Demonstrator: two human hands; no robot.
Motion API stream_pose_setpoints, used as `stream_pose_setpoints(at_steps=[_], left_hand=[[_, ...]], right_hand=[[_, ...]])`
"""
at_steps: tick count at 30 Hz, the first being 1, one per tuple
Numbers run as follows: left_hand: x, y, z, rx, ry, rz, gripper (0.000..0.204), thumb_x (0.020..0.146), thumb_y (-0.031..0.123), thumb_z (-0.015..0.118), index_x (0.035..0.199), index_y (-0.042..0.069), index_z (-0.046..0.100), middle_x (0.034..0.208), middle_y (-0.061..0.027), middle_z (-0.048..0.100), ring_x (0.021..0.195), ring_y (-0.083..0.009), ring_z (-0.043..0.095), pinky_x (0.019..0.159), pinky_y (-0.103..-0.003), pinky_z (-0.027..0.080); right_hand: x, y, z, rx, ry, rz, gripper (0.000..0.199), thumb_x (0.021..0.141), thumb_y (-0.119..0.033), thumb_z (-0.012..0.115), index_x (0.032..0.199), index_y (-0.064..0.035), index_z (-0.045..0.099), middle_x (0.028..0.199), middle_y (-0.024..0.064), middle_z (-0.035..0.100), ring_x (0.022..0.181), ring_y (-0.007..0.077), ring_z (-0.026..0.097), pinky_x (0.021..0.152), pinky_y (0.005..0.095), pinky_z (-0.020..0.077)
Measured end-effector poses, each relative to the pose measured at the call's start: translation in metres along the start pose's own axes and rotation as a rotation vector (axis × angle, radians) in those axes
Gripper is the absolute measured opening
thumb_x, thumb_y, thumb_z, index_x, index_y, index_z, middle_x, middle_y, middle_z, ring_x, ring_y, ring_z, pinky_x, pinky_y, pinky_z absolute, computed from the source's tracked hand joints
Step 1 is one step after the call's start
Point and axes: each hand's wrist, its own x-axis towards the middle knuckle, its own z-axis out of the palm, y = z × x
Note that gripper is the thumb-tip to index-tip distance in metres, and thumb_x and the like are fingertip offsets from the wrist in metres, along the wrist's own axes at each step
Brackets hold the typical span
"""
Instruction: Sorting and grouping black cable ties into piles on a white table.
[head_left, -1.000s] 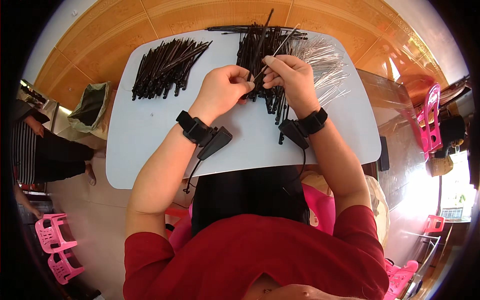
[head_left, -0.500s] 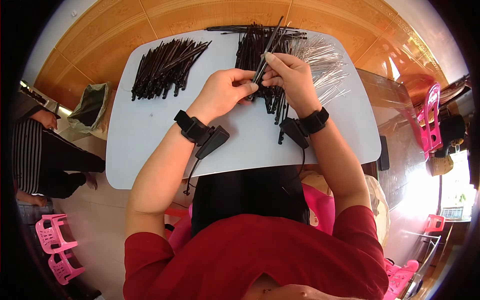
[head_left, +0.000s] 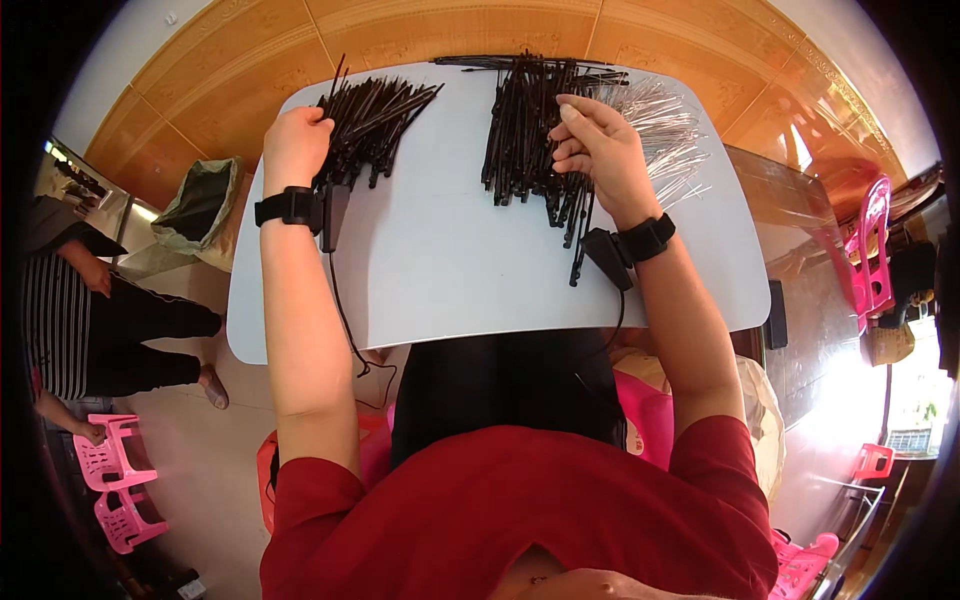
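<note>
Upper left, black sticks (head_left: 385,120) adjoin the left hand (head_left: 297,145) (fingers hidden, we cannot tell their grip); the right hand (head_left: 605,150) presses thumb to forefinger.

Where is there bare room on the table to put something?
The widest free patch of table lies between left forearm and right wrist strap. A narrower gap parts the left pile of black sticks from the middle pile. Crowded: the left pile, where the left hand is, and the middle pile, beside silver wires and the right hand.
</note>
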Motion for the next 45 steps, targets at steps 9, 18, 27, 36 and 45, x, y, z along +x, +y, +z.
stream_pose_setpoints(at_steps=[9,18,27,36,45], left_hand=[[-0.004,-0.011,0.002,0.117,-0.127,-0.029,0.027,0.084,0.021,0.069,0.106,0.006,0.072,0.109,-0.0161,0.069,0.103,-0.0324,0.065,0.089,-0.039,0.051],[-0.012,0.013,0.011,0.134,-0.239,0.088,0.037,0.078,0.024,0.076,0.109,0.004,0.071,0.105,-0.0146,0.071,0.099,-0.0285,0.066,0.088,-0.036,0.051],[-0.025,0.041,0.018,0.216,-0.279,0.031,0.043,0.073,0.025,0.081,0.108,0.004,0.069,0.110,-0.0147,0.069,0.103,-0.0301,0.065,0.089,-0.040,0.051],[-0.031,0.041,0.015,0.222,-0.189,0.162,0.049,0.075,0.029,0.079,0.116,0.005,0.066,0.107,-0.0148,0.070,0.097,-0.0289,0.067,0.085,-0.038,0.053],[-0.077,0.103,0.044,-0.422,-0.713,0.305,0.030,0.081,0.029,0.075,0.096,0.002,0.073,0.088,-0.0102,0.072,0.078,-0.0191,0.066,0.075,-0.031,0.053]], right_hand=[[-0.001,0.002,-0.002,0.023,0.010,0.007,0.037,0.099,-0.019,0.058,0.128,0.0027,0.055,0.089,0.0077,0.063,0.068,0.0102,0.063,0.059,0.0228,0.0566],[0.004,0.001,-0.007,0.021,0.024,-0.003,0.035,0.098,-0.019,0.058,0.125,0.0027,0.057,0.088,0.0074,0.063,0.068,0.0101,0.062,0.059,0.0227,0.0563],[0.003,0.002,-0.012,-0.024,0.033,-0.014,0.033,0.098,-0.018,0.059,0.123,0.0024,0.059,0.088,0.0074,0.063,0.067,0.0099,0.062,0.059,0.0229,0.0565],[0.004,-0.007,-0.019,-0.501,0.055,0.104,0.026,0.089,-0.023,0.069,0.096,0.0022,0.069,0.072,0.0042,0.061,0.060,0.0104,0.058,0.052,0.0233,0.0501],[0.016,-0.003,-0.013,-0.957,0.055,0.156,0.042,0.076,-0.038,0.078,0.072,0.0020,0.064,0.061,0.0073,0.059,0.052,0.0173,0.056,0.051,0.0335,0.0454]])
